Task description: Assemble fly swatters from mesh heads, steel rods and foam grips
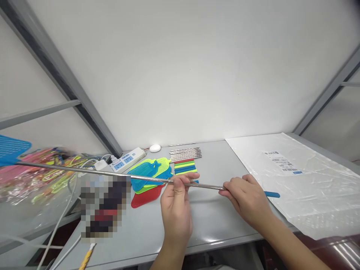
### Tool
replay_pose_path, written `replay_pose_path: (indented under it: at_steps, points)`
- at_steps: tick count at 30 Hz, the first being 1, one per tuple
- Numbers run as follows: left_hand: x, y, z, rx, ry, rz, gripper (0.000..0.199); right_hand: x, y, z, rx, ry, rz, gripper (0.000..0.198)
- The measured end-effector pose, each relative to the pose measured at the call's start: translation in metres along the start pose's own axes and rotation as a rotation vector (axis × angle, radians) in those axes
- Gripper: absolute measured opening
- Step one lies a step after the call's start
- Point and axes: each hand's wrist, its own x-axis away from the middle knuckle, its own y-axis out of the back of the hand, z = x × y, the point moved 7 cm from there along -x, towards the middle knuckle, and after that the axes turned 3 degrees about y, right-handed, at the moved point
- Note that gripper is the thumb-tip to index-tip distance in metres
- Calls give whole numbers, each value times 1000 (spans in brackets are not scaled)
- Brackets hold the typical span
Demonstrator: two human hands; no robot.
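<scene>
Pinching the slim, shiny metal rod (152,178) above the counter (216,221), your left fingers (193,175) are steadying it while your right fingers (234,186) are wrapping around its blue grip (272,194) end; a loosening pinch could be letting smooth metal slip, swinging the flat, perforated blue head (14,149) into the crinkly bagged pile (56,167).

Hands: two — left hand (176,204) and right hand (247,198). Fly swatter (153,179) in hand: one. Loose red swatter head (146,197): one. Loose blue swatter heads (143,173) and yellow-green ones: several, overlapping, exact count unreadable. Steel rods (185,154) near the rear edge of the desk (213,221): at least five in a row — plus one apart, behind. Colored handle grips (185,168): at least four, partly hidden. Rear-left corner: one power strip (128,160). Right edge: one plastic bag (298,198), one label (284,164).
</scene>
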Motion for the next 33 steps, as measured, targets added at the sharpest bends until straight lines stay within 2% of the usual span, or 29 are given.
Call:
replay_pose_path:
  at_steps: [6, 11, 17, 21, 25, 29, 33]
  points:
    - [-9, -4, 14, -40, 64, 83, 29, 17, 2, -24, 53, -36, 27, 21]
    - [-21, 7, 18, -5, 44, 38, 27, 34, -5, -44, 75, -83, 53, 18]
    - [-41, 43, -12, 87, -58, -138, 29, 37, -16, -54, 81, -91, 92, 24]
    - [-53, 53, -25, 117, -78, -169, 29, 41, -20, -62, 91, -145, 130, 21]
    - [-51, 50, -14, 124, -74, -206, 31, 42, -18, -62, 85, -185, 76, 19]
    - [-43, 40, 7, 53, 8, -141, 34, 37, -19, -49, 70, -150, 41, 20]
    - [-43, 46, 1, 25, -36, -139, 37, 32, -23, -37, 77, -104, 54, 27]
